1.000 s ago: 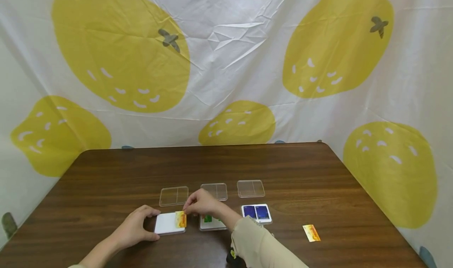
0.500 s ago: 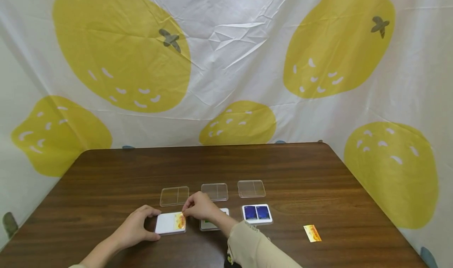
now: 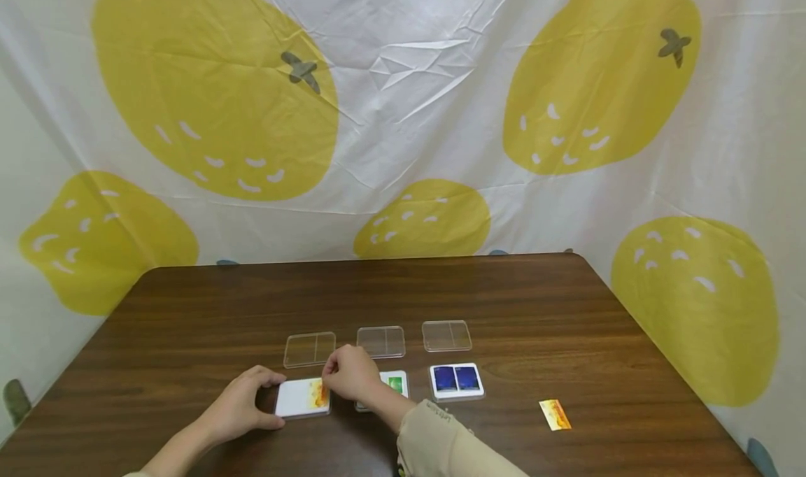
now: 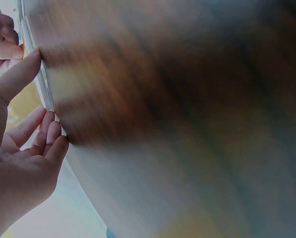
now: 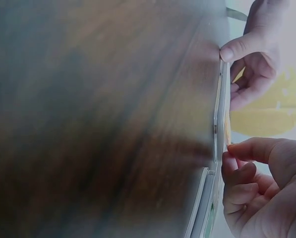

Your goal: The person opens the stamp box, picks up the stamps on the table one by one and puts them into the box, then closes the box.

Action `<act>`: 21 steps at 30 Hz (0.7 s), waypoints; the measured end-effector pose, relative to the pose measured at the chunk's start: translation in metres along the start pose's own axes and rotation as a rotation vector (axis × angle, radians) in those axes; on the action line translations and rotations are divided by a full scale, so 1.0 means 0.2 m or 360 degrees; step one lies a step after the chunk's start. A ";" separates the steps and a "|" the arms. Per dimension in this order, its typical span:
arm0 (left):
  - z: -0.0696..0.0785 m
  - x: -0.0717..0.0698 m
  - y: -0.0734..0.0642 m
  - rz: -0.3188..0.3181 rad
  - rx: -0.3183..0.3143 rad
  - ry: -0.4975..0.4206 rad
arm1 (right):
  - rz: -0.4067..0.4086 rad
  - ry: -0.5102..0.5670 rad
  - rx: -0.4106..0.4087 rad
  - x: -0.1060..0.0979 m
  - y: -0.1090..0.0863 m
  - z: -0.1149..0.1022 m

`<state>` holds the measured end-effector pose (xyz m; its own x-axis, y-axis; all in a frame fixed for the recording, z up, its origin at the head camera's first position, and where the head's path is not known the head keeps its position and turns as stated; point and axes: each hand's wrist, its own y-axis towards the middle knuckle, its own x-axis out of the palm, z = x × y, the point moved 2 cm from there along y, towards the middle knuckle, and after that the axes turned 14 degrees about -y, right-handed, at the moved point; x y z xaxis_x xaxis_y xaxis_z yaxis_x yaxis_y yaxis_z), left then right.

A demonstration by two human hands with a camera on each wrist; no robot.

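In the head view a flat white case (image 3: 292,399) lies on the table, my left hand (image 3: 242,407) steadying it between thumb and fingertips at the left corners. A small yellow-orange printed card (image 3: 317,394) lies over its right half. My right hand (image 3: 351,373) pinches the card's right edge between thumb and index finger; the right wrist view shows these fingertips right at the case's edge, the card (image 5: 227,130) appearing as a thin orange strip. Partly behind the right hand and wrist is a second case (image 3: 396,382) with a green picture.
A third case (image 3: 457,381) with two dark blue cards lies to the right. Behind stand three clear lids, left (image 3: 310,350), middle (image 3: 381,341) and right (image 3: 446,335), flat on the brown table (image 3: 504,302). Another yellow-orange card (image 3: 555,415) lies far right.
My right hand has shifted slightly left, bringing the card from overhanging the right edge to lying within the white case. The left hand has stayed in place.
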<state>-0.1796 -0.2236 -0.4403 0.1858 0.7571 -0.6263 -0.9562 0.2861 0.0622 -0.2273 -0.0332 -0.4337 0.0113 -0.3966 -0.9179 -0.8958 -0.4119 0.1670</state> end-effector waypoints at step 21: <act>0.00 0.00 0.00 -0.0002 -0.0008 0.0013 | -0.0131 0.0339 -0.0137 -0.08 -0.02 0.05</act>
<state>-0.1801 -0.2239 -0.4410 0.1852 0.7520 -0.6326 -0.9570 0.2842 0.0576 -0.2291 -0.0166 -0.4225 0.1843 -0.5190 -0.8347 -0.8468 -0.5150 0.1333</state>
